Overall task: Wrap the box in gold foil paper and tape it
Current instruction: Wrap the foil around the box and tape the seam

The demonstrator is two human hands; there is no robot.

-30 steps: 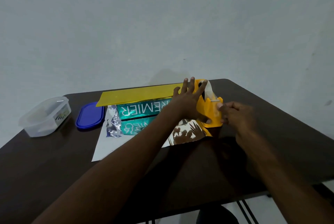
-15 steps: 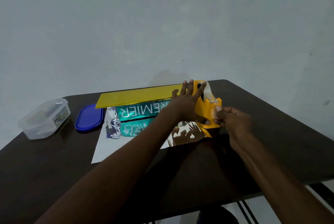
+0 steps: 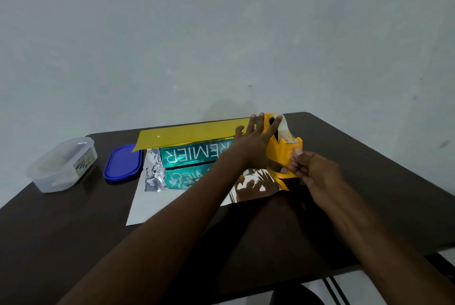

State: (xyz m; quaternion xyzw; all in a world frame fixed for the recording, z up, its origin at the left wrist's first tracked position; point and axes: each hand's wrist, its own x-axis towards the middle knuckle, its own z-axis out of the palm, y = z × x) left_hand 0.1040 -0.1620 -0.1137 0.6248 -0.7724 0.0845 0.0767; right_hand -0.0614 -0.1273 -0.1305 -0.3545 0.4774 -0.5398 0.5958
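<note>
The box (image 3: 194, 157) — teal, with white lettering seen upside down — is taken as ref. for all positions. It lies lengthwise on the gold foil paper (image 3: 187, 133), approx. at the centre of the dark table (image 3: 73, 243). The far edge of the foil is raised behind the box and shows yellow; the near part lies flat in front of the box, mirror-like at the right and pale at the left. A crumpled silver patch of foil is seen at the box's left end.

A yellow tape dispenser (image 3: 283, 152) is positioned at the box's right end, standing on the foil, with a roll of clear tape (image 3: 283, 130) mounted in it.

The left hand (image 3: 256, 147) is laid over the box's right end and against the dispenser's side — fingers straight and spread, nothing gripped. The right hand (image 3: 312, 169) is placed right of the box, at the dispenser's front; thumb and fingertips are drawn together in a pinch at the cutter end. Whether tape is actually caught between them cannot be told.

Left of the box, a blue lid (image 3: 123, 164) lies flat on the table. Further left, well apart from the box, a clear plastic container (image 3: 62, 163) is placed w/ indistinct contents.
</note>
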